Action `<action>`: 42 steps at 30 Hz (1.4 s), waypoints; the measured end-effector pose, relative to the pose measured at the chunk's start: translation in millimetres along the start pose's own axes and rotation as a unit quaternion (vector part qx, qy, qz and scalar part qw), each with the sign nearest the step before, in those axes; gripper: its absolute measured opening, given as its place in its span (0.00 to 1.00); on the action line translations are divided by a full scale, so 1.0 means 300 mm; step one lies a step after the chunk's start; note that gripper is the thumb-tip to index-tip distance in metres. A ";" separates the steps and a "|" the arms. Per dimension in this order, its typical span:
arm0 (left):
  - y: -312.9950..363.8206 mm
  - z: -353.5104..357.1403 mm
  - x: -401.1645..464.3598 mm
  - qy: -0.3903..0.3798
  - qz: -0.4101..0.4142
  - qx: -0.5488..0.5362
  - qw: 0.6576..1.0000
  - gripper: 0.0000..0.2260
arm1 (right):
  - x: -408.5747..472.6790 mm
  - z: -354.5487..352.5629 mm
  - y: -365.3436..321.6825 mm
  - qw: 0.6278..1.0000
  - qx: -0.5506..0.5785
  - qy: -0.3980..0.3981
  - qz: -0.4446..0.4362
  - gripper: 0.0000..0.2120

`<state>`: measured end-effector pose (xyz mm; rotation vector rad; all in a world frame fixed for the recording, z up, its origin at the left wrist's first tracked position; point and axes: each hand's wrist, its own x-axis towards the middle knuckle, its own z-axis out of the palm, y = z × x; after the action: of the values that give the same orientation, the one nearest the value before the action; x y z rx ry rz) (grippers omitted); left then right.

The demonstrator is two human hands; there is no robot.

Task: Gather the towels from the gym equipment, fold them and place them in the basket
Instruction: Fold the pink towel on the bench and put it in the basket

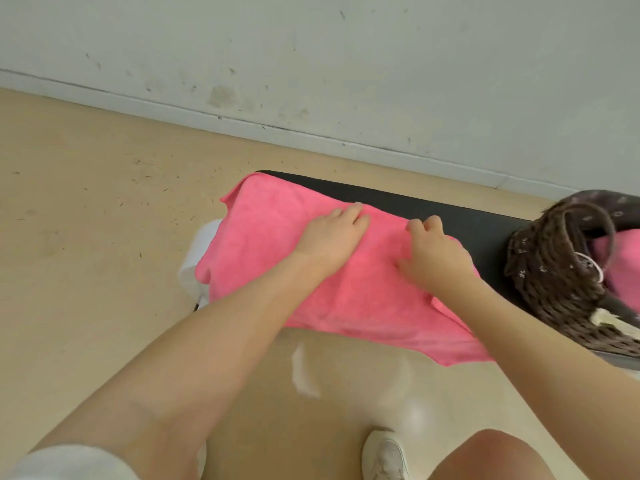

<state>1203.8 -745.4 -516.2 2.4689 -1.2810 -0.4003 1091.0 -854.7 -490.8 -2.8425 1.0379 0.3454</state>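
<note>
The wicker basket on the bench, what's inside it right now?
Inside the wicker basket, pink cloth shows at the frame's right edge, the same colour as the pink towel spread on the black bench. The basket's wall and the frame edge hide everything else inside.

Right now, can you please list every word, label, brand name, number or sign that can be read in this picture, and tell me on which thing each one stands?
None: no readable text shows anywhere.
Pink towel on the black bench: plain, no label in view.
Basket: only small flower patterns on its dark lining, no words; a pale tag-like patch at its lower edge is too blurred to read.
Shoe: no brand visible.
Wall: only scuff marks.
</note>
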 end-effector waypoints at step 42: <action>-0.641 -0.008 -0.192 0.053 -0.348 -0.240 0.905 0.15 | 0.186 0.037 -0.692 0.930 -0.006 0.060 -0.362 0.17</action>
<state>1313.6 -593.3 -587.9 2.3726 -0.1628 -0.6435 1264.6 -729.1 -512.5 -3.0192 -0.0550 0.1035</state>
